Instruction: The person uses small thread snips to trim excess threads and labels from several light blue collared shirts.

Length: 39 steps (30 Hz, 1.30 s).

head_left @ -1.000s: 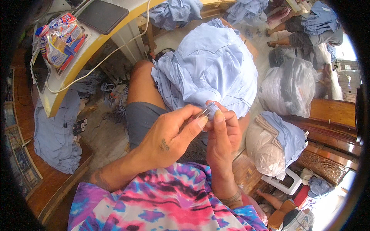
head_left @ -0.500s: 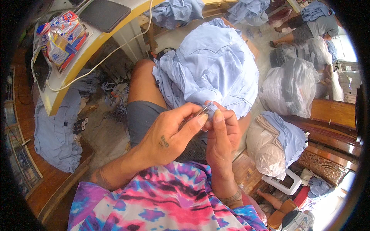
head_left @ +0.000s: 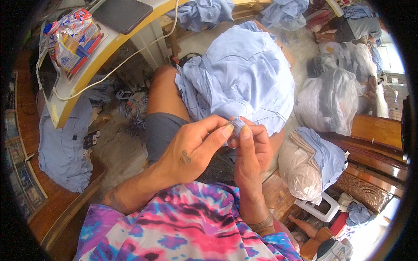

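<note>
A large light-blue cloth garment [head_left: 244,74] lies bunched over my lap and knees. At its near edge my two hands meet. My left hand [head_left: 189,150] is closed, thumb against forefinger, on a small thin metal tool [head_left: 231,123]; the fingers cover most of it, so its exact kind does not show. A small fold of the blue cloth [head_left: 238,125] is pinched between the thumb and fingers of my right hand [head_left: 250,150]. The tool's tip is at or very close to this fold; contact is hard to make out.
At the left stands a yellow-edged table [head_left: 98,58] with a colourful plastic packet [head_left: 72,43], a dark flat device [head_left: 123,15] and a white cable [head_left: 130,54]. Wrapped bundles [head_left: 326,100], a blue-and-beige cloth pile [head_left: 305,161] and a white plastic stool [head_left: 320,211] are at right. Other people sit nearby.
The metal tool shows less between my left fingers, and its tip sits closer to the pinched cloth. Both hands have barely moved. The surroundings have shifted slightly in view.
</note>
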Each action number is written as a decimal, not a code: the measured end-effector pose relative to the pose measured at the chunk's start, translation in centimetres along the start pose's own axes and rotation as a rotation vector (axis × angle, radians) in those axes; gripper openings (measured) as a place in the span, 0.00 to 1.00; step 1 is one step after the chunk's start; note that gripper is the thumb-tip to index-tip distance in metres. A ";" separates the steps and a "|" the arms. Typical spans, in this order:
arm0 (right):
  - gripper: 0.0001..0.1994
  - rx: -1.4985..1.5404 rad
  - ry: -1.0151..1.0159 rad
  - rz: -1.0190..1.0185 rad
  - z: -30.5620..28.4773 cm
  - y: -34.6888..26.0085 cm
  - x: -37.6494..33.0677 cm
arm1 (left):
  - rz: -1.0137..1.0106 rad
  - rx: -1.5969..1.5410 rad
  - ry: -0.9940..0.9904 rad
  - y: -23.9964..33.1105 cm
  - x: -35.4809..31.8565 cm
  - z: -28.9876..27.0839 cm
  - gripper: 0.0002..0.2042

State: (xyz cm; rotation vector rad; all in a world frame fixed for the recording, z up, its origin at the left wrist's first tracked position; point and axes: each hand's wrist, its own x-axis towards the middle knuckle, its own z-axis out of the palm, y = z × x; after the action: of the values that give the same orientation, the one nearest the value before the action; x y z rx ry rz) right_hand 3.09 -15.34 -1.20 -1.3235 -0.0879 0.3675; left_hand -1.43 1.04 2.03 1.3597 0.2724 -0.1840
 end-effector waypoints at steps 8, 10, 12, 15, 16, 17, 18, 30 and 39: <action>0.08 -0.038 0.022 -0.007 0.2 0.1 0.1 | 0.130 0.072 0.049 -1.3 0.2 0.3 0.15; 0.08 -0.033 0.013 -0.023 0.3 0.1 0.2 | 0.154 0.100 0.057 -1.3 0.2 0.3 0.15; 0.08 -0.028 0.011 -0.026 0.4 0.2 0.2 | 0.173 0.118 0.070 -1.6 0.2 0.3 0.15; 0.08 -0.025 0.007 -0.029 0.4 0.3 0.2 | 0.138 0.109 0.063 -1.2 0.3 0.1 0.15; 0.08 -0.025 0.006 -0.030 0.4 0.3 0.1 | 0.143 0.104 0.068 -1.3 0.3 0.1 0.15; 0.08 -0.025 0.007 -0.032 0.4 0.4 0.1 | 0.147 0.100 0.072 -1.4 0.3 0.1 0.14; 0.08 -0.026 0.007 -0.034 0.5 0.4 0.1 | 0.151 0.096 0.077 -1.5 0.3 0.1 0.14; 0.08 -0.042 0.035 -0.040 1.0 0.6 -0.4 | 0.221 0.225 0.148 -1.8 0.5 0.1 0.12; 0.09 -0.036 0.086 -0.027 0.3 0.4 -0.1 | 0.121 0.000 0.211 -1.6 0.9 -2.1 0.13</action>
State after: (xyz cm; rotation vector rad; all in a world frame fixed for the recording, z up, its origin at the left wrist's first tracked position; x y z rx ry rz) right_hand 2.89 -15.03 -1.48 -1.3711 -0.0406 0.2872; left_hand -1.19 2.78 -0.13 1.3929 0.3649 0.0614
